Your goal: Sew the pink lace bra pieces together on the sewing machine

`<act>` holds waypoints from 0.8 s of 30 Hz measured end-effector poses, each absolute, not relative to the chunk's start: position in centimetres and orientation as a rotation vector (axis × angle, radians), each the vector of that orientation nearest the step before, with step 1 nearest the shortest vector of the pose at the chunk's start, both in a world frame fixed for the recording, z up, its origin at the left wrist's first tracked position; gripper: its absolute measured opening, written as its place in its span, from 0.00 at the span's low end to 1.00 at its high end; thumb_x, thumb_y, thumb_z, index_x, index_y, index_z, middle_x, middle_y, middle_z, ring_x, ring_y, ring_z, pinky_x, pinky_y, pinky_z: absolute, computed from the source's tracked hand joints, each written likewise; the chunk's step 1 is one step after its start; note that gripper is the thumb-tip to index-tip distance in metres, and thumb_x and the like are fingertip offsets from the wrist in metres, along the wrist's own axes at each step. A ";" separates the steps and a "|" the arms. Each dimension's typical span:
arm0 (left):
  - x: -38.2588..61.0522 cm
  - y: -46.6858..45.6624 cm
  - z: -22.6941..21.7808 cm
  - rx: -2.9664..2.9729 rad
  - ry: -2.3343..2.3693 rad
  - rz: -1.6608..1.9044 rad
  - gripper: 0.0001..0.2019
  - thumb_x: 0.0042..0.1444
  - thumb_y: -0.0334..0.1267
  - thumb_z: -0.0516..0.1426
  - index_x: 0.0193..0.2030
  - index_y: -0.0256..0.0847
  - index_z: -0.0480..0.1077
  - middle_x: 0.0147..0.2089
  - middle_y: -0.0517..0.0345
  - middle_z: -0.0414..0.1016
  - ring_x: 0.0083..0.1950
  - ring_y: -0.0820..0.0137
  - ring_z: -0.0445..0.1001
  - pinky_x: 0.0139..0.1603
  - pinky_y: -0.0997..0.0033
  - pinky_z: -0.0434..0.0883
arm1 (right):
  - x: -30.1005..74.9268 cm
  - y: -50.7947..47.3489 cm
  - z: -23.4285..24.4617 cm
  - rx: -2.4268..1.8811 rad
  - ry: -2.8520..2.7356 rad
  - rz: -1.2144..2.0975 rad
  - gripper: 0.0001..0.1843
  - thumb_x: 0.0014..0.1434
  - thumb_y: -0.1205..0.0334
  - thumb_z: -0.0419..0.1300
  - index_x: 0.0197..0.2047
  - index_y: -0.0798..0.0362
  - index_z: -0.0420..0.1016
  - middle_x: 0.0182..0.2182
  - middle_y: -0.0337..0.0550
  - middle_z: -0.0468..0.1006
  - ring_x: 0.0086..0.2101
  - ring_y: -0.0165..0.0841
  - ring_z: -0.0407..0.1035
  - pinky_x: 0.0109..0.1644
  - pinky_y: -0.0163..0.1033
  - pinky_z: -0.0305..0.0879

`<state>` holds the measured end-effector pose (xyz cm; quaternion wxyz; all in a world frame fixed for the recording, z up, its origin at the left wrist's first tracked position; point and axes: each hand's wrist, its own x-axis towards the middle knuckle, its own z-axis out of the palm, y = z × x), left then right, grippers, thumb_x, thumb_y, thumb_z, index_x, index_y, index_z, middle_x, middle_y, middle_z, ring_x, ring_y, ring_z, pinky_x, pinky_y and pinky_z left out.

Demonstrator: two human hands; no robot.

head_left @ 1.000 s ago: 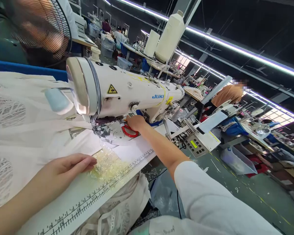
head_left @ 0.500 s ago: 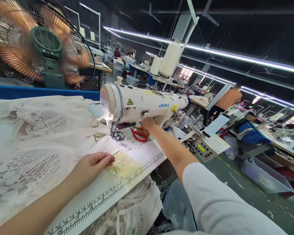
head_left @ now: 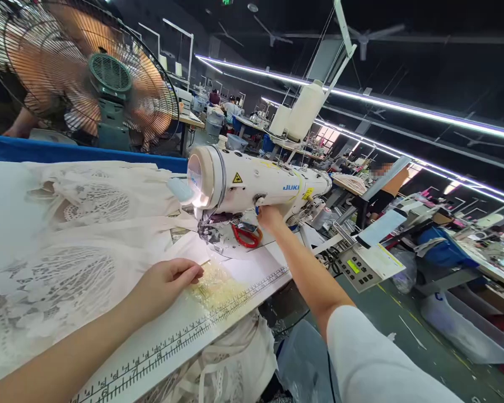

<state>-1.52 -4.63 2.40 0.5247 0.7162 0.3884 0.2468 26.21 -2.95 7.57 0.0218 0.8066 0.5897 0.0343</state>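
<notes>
My left hand (head_left: 168, 285) is over the front of the table with thumb and fingers pressed together. Its fingertips meet the edge of a clear plastic bag (head_left: 218, 288) of small pale yellow pieces; what they pinch, if anything, is hidden. My right hand (head_left: 271, 217) reaches under the arm of a white JUKI sewing machine (head_left: 247, 182), fingers curled beside a round knob on its body. A bit of blue shows at those fingertips, too small to name. Red-and-orange-handled scissors (head_left: 247, 236) lie on the machine bed below that hand. White lace fabric (head_left: 88, 252) spreads over the table to the left.
A large fan (head_left: 109, 73) stands behind a blue edge at the back left. A ruler strip (head_left: 185, 336) runs along the table's front edge, with more white fabric (head_left: 231, 364) hanging below. A control panel (head_left: 357, 266) juts out at right. Thread cones (head_left: 306, 109) stand behind the machine.
The view has shifted, so the machine sits further right in it. My right hand has risen slightly off the scissors, and blue now shows at its fingertips. My left hand keeps its place by the bag.
</notes>
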 end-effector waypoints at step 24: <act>-0.6 -5.4 3.4 1.475 0.987 0.588 0.22 0.35 0.63 0.60 0.25 0.46 0.76 0.31 0.56 0.78 0.36 0.61 0.75 0.38 0.67 0.72 | 24.4 -8.6 4.6 2.266 2.674 -0.114 0.07 0.54 0.72 0.62 0.37 0.55 0.78 0.35 0.44 0.75 0.34 0.31 0.70 0.36 0.33 0.64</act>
